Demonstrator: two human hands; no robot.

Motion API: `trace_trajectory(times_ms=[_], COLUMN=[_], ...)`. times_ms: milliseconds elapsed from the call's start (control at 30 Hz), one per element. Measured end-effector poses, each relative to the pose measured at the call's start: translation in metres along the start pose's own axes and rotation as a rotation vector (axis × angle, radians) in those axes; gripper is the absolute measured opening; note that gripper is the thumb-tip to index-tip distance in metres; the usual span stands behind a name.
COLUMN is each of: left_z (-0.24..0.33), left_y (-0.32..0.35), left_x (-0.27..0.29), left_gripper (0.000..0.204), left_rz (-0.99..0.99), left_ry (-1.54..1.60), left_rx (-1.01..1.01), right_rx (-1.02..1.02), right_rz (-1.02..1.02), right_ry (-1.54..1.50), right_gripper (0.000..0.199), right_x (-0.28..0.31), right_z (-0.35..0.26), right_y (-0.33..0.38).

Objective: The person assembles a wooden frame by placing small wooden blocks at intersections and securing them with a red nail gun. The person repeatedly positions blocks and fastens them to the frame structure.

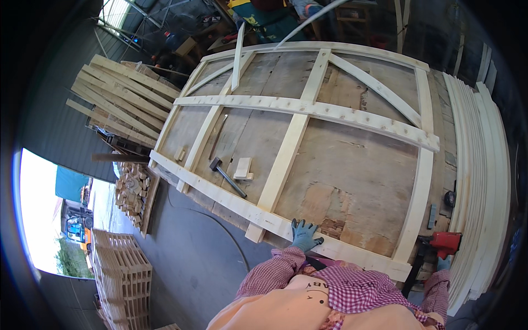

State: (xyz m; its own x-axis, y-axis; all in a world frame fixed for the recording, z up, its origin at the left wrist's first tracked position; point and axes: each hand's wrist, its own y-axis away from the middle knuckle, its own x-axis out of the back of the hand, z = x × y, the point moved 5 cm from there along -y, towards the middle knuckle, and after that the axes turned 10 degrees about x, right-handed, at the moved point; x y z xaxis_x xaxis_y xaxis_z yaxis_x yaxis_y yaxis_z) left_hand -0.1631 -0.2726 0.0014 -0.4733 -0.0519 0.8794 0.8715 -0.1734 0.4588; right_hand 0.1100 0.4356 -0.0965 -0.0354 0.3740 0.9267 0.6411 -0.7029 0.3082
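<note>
A large frame of pale planks (291, 137) lies on a worn plywood-topped table (363, 176). My left hand (304, 235), in a blue glove, rests on the near plank (236, 199) with fingers spread. At the right near corner my right hand (443, 263), also gloved, is closed around a red and black nail gun (444, 243); its fingers are partly hidden. A hammer (228, 177) lies inside the frame beside small wood blocks (242, 169). One loose slat (238, 58) lies across the far left part and sticks out beyond it.
Long thin boards (476, 187) are stacked along the right side. Planks (121, 99) are piled at the left, above a heap of short offcuts (132, 190). Slatted wooden pieces (122, 275) stand on the floor, where a hose (228, 234) runs. Another person (269, 19) is at the far side.
</note>
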Motion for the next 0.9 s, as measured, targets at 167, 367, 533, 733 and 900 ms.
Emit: trace_trajectory(times_ms=[167,367,533,733,900], left_z=[-0.002,0.0,-0.005,-0.015,-0.011], left_y=[0.003,0.004,0.001,-0.03,-0.048], left_x=[0.003,-0.001,0.012,0.031,0.026], left_gripper=[0.071,0.071,0.063,0.053,0.05], left_rz=[0.017,0.116,0.26,0.475,0.35], left_ry=[0.003,0.074,0.2,0.208,0.214], left_rx=[0.014,-0.012,-0.005,0.083,0.214], right_rx=[-0.003,0.277,0.35,0.42,0.637], right_rz=[0.134,0.369,0.306,0.214,0.208], right_ry=[-0.152,-0.249,-0.249,-0.168,-0.099], right_gripper=[0.076,0.072,0.074,0.078,0.084], right_x=[0.018,0.081,0.084,0.077,0.1], right_z=[-0.058,-0.148,-0.21,-0.296,-0.418], right_y=[0.026,0.043,0.05,0.031,-0.009])
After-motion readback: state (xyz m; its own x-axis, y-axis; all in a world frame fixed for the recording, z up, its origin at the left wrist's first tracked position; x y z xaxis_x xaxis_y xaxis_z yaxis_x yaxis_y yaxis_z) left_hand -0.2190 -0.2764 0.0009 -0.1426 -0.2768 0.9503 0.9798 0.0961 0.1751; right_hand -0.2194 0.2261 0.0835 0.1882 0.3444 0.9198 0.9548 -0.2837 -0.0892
